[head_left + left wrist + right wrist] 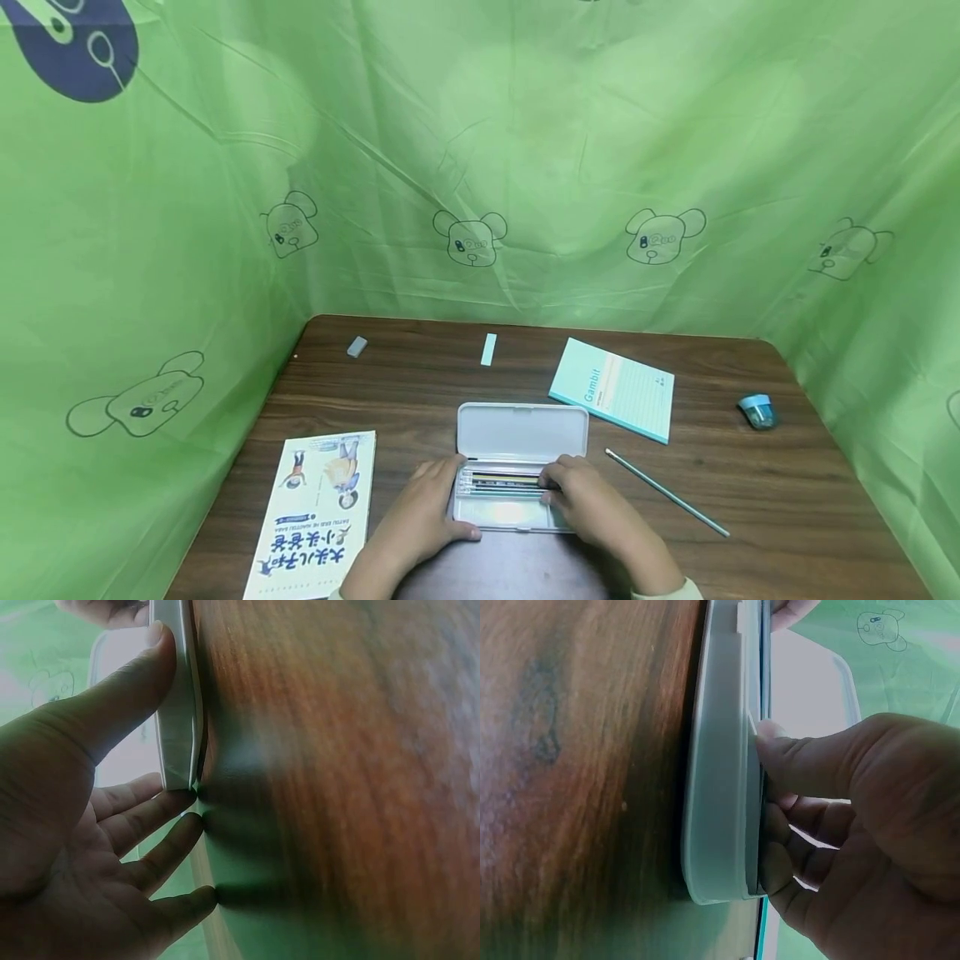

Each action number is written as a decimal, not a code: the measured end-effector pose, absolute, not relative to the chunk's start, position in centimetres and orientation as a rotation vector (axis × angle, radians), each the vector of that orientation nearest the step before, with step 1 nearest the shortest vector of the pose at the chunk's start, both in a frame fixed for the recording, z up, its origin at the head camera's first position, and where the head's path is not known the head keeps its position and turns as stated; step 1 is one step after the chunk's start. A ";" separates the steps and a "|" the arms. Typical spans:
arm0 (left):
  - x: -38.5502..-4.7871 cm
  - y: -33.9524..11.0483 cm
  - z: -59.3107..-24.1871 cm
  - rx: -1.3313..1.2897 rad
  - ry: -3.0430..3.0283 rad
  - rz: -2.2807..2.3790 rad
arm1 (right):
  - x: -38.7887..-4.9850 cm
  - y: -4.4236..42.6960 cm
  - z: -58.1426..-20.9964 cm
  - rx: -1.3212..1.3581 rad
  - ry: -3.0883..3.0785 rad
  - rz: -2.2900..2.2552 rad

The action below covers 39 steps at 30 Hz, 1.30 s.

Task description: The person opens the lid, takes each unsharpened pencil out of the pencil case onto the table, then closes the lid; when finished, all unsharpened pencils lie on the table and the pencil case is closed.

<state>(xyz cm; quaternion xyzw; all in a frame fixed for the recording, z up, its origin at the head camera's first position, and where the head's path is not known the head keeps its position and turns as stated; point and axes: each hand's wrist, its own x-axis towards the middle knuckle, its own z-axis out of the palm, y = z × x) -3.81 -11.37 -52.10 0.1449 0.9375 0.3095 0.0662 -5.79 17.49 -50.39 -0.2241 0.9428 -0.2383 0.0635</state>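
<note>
White plastic case (498,512): smooth and round-cornered, it lies lid-up at the table's front centre; inside we see slim pencils (495,483).
Left hand (427,512): spread at the case's left end, thumb against its front wall.
Right hand (592,500): fingers bent over the pencils' right ends, apart from the left; whether it pinches one, we cannot tell.
Wooden table (420,383): dark, streaky grain.
Loose pencil (667,493): thin, straight, slanting right of the case.
Head view alone: we find the flat paper book (315,517) and blue sharpener (759,412).
Wrist views: we get the left palm and the case's rounded front wall, which the head view hides.
</note>
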 end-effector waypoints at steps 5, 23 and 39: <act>-3.9 -11.2 -52.0 0.453 2.835 0.937 | -5.8 17.7 -50.4 -0.676 2.833 -0.748; -4.0 -11.3 -52.2 0.450 2.833 0.944 | -4.4 23.6 -47.4 -0.543 3.176 -0.900; -4.0 -11.4 -52.3 0.472 2.836 0.962 | -3.9 35.1 -50.7 -0.034 3.028 -0.634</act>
